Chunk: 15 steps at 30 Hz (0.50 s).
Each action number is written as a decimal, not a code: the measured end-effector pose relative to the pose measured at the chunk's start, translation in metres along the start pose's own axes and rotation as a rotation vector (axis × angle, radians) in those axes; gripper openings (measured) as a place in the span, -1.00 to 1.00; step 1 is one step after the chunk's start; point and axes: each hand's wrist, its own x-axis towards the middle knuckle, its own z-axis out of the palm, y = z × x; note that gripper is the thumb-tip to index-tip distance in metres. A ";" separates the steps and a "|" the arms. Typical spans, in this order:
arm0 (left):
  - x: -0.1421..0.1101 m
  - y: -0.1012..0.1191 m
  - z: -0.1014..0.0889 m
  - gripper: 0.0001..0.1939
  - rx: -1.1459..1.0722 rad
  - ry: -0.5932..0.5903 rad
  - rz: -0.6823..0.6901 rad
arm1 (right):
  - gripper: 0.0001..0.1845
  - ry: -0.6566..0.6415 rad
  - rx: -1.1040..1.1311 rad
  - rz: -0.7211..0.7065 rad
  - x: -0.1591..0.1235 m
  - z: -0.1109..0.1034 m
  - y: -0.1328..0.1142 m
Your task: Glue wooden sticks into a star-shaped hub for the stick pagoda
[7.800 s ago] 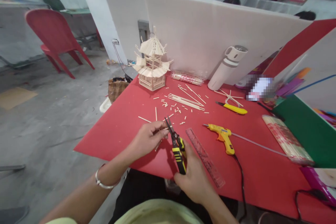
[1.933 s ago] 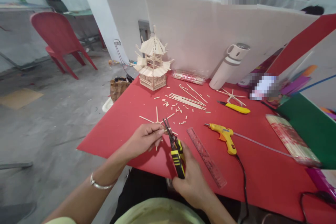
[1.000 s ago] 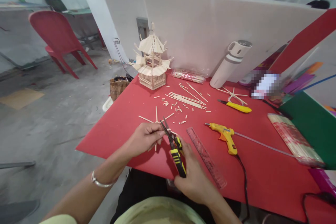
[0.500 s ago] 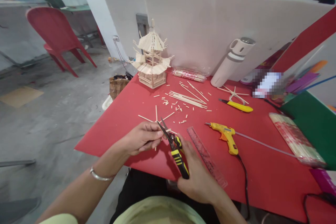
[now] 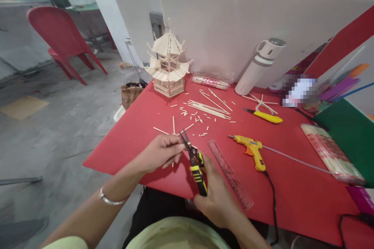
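My right hand point(image 5: 214, 190) is wrapped around the black-and-yellow handles of long-nose pliers point(image 5: 198, 179), whose pointed jaws are slightly apart. Beside the jaws, my left hand point(image 5: 165, 149) is closed in a pinch on a thin wooden stick point(image 5: 188, 143); only a short pale piece shows, between the jaws, and the fingers hide the rest. Just beyond my left hand, a star-shaped frame of joined sticks point(image 5: 174, 126) lies on the red tabletop point(image 5: 125, 144), partly covered by the hand. Several short cut pieces point(image 5: 198, 119) and longer loose sticks point(image 5: 209, 109) lie farther back.
A stick-built pagoda model point(image 5: 168, 66) stands at the back left, a white flask point(image 5: 258, 68) at the back right. Right of my hands lie a clear ruler point(image 5: 229, 173), a yellow glue gun point(image 5: 251, 149) with its cord, a yellow utility knife point(image 5: 267, 116) and bagged sticks point(image 5: 333, 153).
The pliers and my right hand have shifted slightly, with the jaw tips moving a little right and up. My left hand stays nearly in place, still pinching.
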 end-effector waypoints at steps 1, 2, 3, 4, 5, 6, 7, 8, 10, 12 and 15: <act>0.000 0.001 0.002 -0.57 0.063 0.034 0.028 | 0.10 0.001 0.007 0.008 0.000 0.001 0.000; 0.000 0.001 0.004 -0.58 0.113 0.064 0.056 | 0.11 -0.001 0.011 0.013 0.001 0.001 -0.001; 0.000 0.001 0.005 -0.57 0.143 0.083 0.076 | 0.12 -0.007 0.014 0.017 0.001 0.000 -0.001; 0.001 0.002 0.006 -0.55 0.149 0.087 0.085 | 0.14 -0.020 0.014 0.019 0.001 -0.001 -0.001; 0.001 0.002 0.006 -0.54 0.129 0.085 0.084 | 0.16 -0.034 0.014 0.023 0.000 -0.003 -0.002; 0.001 0.003 0.005 -0.52 0.094 0.074 0.072 | 0.18 -0.048 0.014 0.029 0.000 -0.005 -0.002; 0.001 0.003 0.003 -0.51 0.052 0.065 0.055 | 0.19 -0.056 0.018 0.036 -0.001 -0.007 -0.003; 0.002 0.004 0.002 -0.50 0.014 0.063 0.040 | 0.19 -0.062 0.029 0.039 -0.003 -0.009 -0.003; 0.002 0.006 -0.002 -0.50 -0.027 0.065 0.028 | 0.16 -0.063 0.071 0.037 -0.006 -0.011 -0.005; 0.002 0.009 -0.005 -0.51 -0.017 0.050 0.028 | 0.12 -0.061 0.129 0.025 -0.008 -0.013 -0.008; 0.001 0.012 -0.006 -0.50 0.025 0.020 0.055 | 0.07 -0.067 0.206 0.016 -0.008 -0.014 -0.011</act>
